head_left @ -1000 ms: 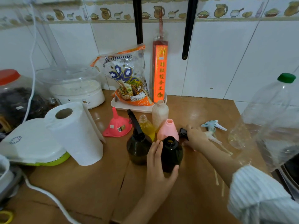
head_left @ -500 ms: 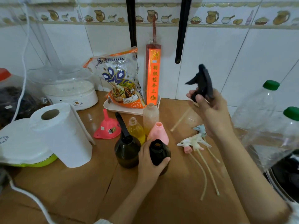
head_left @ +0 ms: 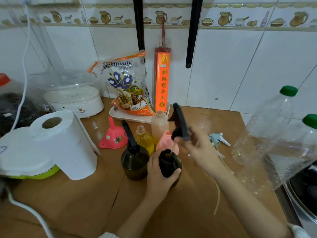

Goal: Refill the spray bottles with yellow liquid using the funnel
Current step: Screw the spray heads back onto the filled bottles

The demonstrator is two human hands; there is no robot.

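Note:
My left hand (head_left: 158, 176) grips a dark round spray bottle (head_left: 169, 164) with an open neck, standing on the wooden counter (head_left: 82, 200). My right hand (head_left: 200, 148) holds a black spray head (head_left: 180, 122) just above that bottle, its dip tube pointing into the neck. A second dark spray bottle (head_left: 134, 160) with its black head on stands to the left. Behind are a small bottle of yellow liquid (head_left: 145, 140), a pink bottle (head_left: 167, 141), a tall cloudy bottle (head_left: 159, 125) and a pink funnel (head_left: 113, 134) lying mouth down.
A paper towel roll (head_left: 60, 143) and a white appliance (head_left: 72, 95) stand at the left. Loose spray heads with tubes (head_left: 218, 140) lie at the right. Two large clear bottles with green caps (head_left: 274, 127) stand at the right edge. A tray (head_left: 118, 114) holds a snack bag.
My right hand picked the black spray head off the counter, lifted it, and has now brought it down and left over the open bottle. My left hand kept its grip on the bottle.

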